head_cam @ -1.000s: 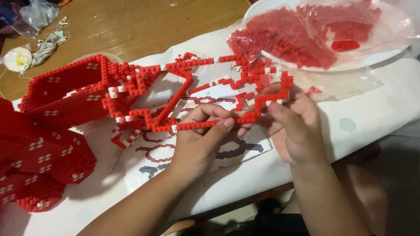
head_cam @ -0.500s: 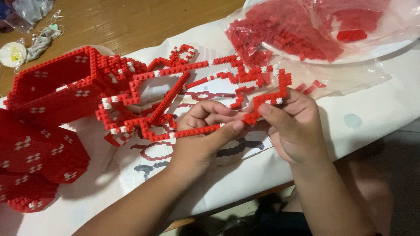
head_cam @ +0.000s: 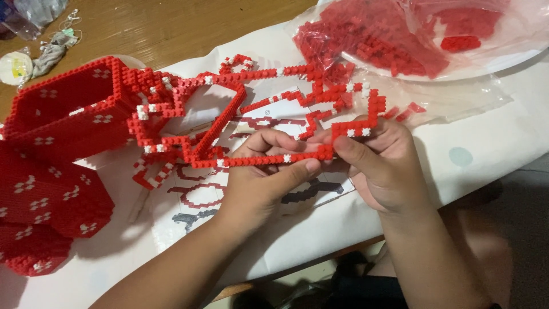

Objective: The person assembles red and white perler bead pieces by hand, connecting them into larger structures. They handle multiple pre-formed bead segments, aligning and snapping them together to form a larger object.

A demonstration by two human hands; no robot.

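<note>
My left hand (head_cam: pixel 264 177) and my right hand (head_cam: pixel 380 163) both pinch a thin open frame of small red and white building bricks (head_cam: pixel 269 159), thumbs pressed on its lower bar just above the table. The frame joins a large hollow red block model with white flower dots (head_cam: pixel 63 123) at the left. Beneath the hands lies a printed instruction sheet (head_cam: pixel 240 194) with red and grey outlines, partly hidden by my fingers.
A clear plastic bag of loose red bricks (head_cam: pixel 377 37) rests on a white plate (head_cam: pixel 503 60) at the top right. White paper (head_cam: pixel 492 143) covers the wooden table (head_cam: pixel 171 28). A crumpled bag and small white disc (head_cam: pixel 16 66) lie at the top left.
Both hands and the brick frame have shifted slightly right and toward me. My left thumb now presses along the lower bar; the grip is otherwise the same.
</note>
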